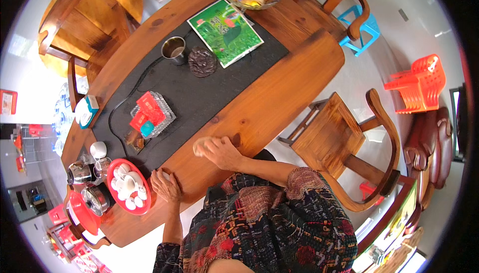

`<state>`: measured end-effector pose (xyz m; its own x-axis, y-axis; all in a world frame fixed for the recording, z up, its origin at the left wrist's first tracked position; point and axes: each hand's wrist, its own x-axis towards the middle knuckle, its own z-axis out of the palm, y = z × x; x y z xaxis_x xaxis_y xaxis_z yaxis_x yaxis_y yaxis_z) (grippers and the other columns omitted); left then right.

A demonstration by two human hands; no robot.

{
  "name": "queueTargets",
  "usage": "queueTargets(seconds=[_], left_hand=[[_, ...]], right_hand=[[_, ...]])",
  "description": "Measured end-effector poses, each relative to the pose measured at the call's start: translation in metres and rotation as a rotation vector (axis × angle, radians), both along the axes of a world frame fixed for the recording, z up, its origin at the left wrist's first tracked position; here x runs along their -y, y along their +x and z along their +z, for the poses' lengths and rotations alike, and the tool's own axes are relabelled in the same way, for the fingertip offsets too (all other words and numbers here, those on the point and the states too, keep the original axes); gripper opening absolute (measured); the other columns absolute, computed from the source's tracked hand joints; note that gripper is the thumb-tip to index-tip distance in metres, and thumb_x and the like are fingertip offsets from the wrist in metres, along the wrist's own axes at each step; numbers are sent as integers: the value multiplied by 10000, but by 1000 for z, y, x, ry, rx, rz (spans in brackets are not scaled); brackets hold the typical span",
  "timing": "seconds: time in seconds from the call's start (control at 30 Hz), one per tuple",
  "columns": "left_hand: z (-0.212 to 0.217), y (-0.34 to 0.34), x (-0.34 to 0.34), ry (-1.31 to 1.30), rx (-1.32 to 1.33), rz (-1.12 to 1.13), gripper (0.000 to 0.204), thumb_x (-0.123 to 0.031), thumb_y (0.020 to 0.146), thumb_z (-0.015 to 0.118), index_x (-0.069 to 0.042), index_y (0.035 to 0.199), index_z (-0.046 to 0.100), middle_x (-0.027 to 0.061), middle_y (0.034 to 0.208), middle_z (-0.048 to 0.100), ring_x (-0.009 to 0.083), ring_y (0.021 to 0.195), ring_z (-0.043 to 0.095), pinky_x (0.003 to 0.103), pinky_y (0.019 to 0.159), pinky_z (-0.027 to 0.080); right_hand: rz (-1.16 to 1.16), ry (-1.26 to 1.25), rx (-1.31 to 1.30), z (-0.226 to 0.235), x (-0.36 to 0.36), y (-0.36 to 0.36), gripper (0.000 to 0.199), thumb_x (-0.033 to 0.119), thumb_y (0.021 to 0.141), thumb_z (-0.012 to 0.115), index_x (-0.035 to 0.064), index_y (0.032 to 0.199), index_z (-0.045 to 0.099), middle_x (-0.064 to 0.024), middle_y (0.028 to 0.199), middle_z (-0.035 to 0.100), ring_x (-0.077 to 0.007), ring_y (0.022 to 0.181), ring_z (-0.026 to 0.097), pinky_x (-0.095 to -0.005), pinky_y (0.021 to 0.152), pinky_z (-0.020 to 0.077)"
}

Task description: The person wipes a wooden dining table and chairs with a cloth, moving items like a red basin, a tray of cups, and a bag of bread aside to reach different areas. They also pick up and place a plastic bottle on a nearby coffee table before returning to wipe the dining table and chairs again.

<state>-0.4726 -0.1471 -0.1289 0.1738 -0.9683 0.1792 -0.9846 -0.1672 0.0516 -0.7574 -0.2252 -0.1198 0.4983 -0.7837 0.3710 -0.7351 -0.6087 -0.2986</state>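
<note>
My right hand is over the front part of the wooden table, closed on a crumpled tan cloth. At the table's near edge, just right of a red oval tray, my left hand rests with bent fingers. A small white thing shows between its thumb and fingers; its kind cannot be made out. Several white cups stand and lie in the tray.
On the black mat lie a glass dish with red packets, a metal cup, a dark round lump and a green booklet. A kettle and a lidded pot stand left. A wooden chair is at right.
</note>
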Motion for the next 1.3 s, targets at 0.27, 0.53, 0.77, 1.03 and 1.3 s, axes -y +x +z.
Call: queueTargets(seconds=[0.27,0.53,0.77,1.03,1.3], left_hand=[[3,-2,-1,-26,58,-20,453,-278,872,575,-91,1276,490,155,1325,469,347,1228,423,470,1021,335],[7,5,4,137,136,0,497,-273,861,569,-86,1313,481,156,1360,448,341,1266,392,475,1040,303],[36,-3,-3,320,288,79,658,-353,824,596,-137,1414,401,229,1404,318,415,1293,299,543,1016,269],[35,-60,24,228,181,117,681,-371,846,622,-140,1430,356,218,1432,290,397,1321,273,552,1053,204],[32,-133,56,258,-213,-142,623,-277,877,605,-105,1421,356,220,1454,255,414,1342,240,546,1096,169]], right_hand=[[-460,363,-179,17,-5,-144,468,148,817,575,199,1280,531,-68,1188,532,-276,1067,511,-442,852,397],[-1026,61,-232,-5,61,-323,551,166,756,659,175,1289,519,-107,1225,497,-317,1099,470,-471,851,393],[-1385,79,-208,-18,164,-434,589,152,783,642,211,1335,447,-96,1262,446,-303,1156,435,-481,897,362],[-1446,105,-128,-18,250,-445,464,96,829,552,168,1275,449,-79,1264,456,-310,1168,434,-511,875,363],[-957,-3,-124,-19,231,-306,514,99,819,558,146,1316,436,-40,1337,416,-315,1161,444,-525,823,401]])
